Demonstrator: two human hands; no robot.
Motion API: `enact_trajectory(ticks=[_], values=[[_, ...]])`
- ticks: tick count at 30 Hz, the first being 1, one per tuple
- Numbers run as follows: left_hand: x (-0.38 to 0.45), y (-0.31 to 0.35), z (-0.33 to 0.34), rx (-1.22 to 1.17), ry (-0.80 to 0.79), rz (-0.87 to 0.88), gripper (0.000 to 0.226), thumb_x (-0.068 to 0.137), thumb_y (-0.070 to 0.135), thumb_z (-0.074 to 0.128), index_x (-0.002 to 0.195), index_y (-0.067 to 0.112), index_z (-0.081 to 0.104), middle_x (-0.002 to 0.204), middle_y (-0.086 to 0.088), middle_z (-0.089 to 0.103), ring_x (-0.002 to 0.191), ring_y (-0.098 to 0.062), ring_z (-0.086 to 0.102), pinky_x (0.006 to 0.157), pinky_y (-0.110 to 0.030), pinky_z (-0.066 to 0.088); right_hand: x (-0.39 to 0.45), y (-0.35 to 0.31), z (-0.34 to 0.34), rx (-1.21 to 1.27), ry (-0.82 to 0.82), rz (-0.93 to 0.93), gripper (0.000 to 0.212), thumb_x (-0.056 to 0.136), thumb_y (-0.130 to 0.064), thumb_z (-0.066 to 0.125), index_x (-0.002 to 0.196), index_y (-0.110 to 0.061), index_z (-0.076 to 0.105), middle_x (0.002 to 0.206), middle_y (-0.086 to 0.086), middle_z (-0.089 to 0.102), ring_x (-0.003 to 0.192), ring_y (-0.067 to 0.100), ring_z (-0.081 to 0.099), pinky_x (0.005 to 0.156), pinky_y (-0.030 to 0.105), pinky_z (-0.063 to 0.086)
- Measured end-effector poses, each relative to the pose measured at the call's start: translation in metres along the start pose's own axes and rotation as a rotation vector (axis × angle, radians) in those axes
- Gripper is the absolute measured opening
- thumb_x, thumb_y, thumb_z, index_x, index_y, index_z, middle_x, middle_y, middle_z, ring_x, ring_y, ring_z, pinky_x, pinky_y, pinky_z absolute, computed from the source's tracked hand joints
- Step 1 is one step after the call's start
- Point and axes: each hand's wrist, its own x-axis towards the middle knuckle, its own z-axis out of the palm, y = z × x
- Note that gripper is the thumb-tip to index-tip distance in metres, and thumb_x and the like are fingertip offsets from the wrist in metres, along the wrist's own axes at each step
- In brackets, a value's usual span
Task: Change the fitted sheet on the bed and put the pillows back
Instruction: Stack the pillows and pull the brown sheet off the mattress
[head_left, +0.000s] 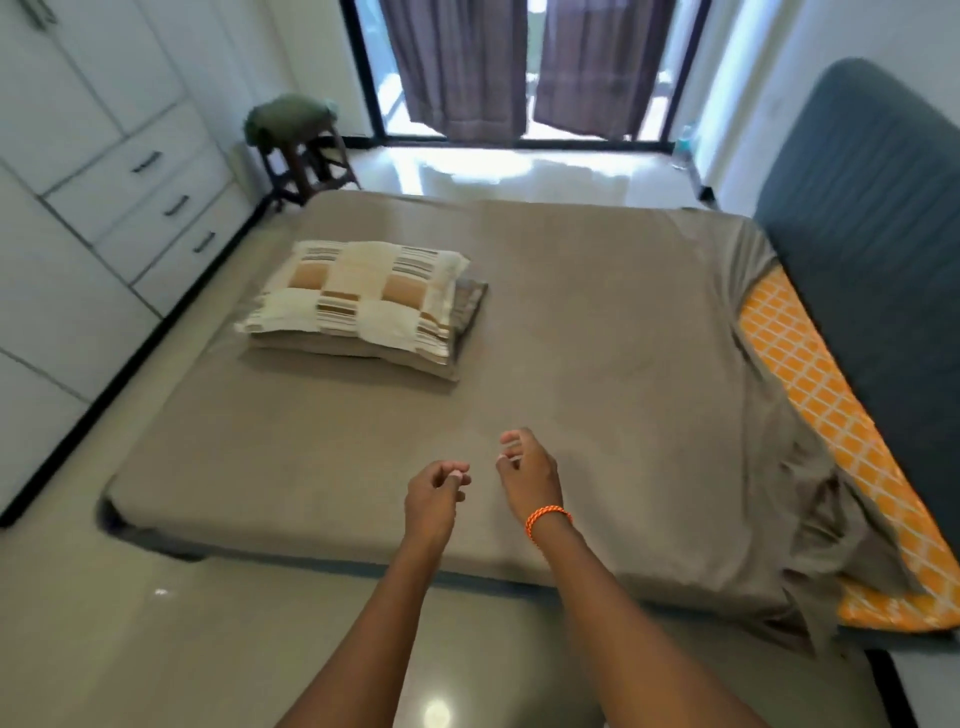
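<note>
While both my arms reach out over the near edge of the bed, my left hand (435, 491) and my right hand (529, 475) hang just above the taupe fitted sheet (597, 332), close together but apart. Neither grasps anything: the fingers of each are loosely curled and empty, the left ones folded toward the thumb, the right ones bent with the pale nails showing. An orange braided band (548, 517) circles my right wrist.

The sheet lies smooth and flat across most of the mattress, pulled over the far corners and the left near corner. On the right side it is not tucked: it bunches in loose folds along that edge and near the right near corner, leaving a strip of the orange-and-white patterned mattress cover (831, 415) bare beside the dark grey-blue headboard (872, 218).

Two pillows sit stacked on the left part of the bed, well apart from my hands. The top pillow (358, 296) has a cream, tan and striped patchwork cover; the lower pillow (467, 312) is in a taupe case like the sheet and shows only at its right and front edges.

White built-in drawers (156, 208) line the wall to the left. Beyond the far corner of the bed stands a dark wooden stool (306, 161) with a green bundle (288, 117) on it. Brown curtains (530, 67) hang at the glass door across the room, and the glossy floor (156, 649) reflects the light.
</note>
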Motion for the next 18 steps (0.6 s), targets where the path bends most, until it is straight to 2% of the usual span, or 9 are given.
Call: enact_trajectory(ticks=[3, 9, 13, 18], values=[[0.017, 0.001, -0.074, -0.015, 0.053, -0.004, 0.025, 0.107, 0.014, 0.051, 0.108, 0.022, 0.074, 0.104, 0.0, 0.076, 0.099, -0.022, 0.071, 0.078, -0.029, 0.052, 0.0, -0.044, 0.061, 0.005, -0.078, -0.043, 0.018, 0.098, -0.009, 0.058, 0.108, -0.02, 0.068, 0.103, -0.003, 0.067, 0.094, 0.012, 0.064, 0.084, 0.028, 0.055], [0.07, 0.001, -0.17, -0.081, 0.143, -0.048, 0.031, 0.107, 0.012, 0.044, 0.109, 0.024, 0.073, 0.103, 0.001, 0.075, 0.094, -0.022, 0.071, 0.083, -0.039, 0.055, 0.03, -0.097, 0.161, -0.023, -0.187, -0.078, 0.017, 0.097, -0.012, 0.059, 0.097, -0.024, 0.071, 0.095, -0.006, 0.069, 0.089, 0.011, 0.065, 0.072, 0.02, 0.048], [0.124, 0.002, -0.221, -0.099, 0.157, -0.073, 0.03, 0.105, 0.011, 0.046, 0.108, 0.023, 0.074, 0.102, 0.0, 0.076, 0.09, -0.021, 0.07, 0.081, -0.037, 0.053, 0.072, -0.123, 0.226, -0.06, -0.25, -0.074, 0.016, 0.095, -0.014, 0.059, 0.093, -0.024, 0.072, 0.092, -0.005, 0.071, 0.087, 0.01, 0.066, 0.074, 0.023, 0.049], [0.192, 0.015, -0.283, -0.092, 0.17, -0.122, 0.027, 0.103, 0.012, 0.049, 0.107, 0.021, 0.074, 0.101, -0.001, 0.077, 0.084, -0.018, 0.069, 0.074, -0.033, 0.049, 0.128, -0.16, 0.312, -0.07, -0.311, -0.052, 0.017, 0.093, -0.017, 0.057, 0.09, -0.027, 0.07, 0.09, -0.006, 0.073, 0.087, 0.012, 0.068, 0.081, 0.034, 0.058]])
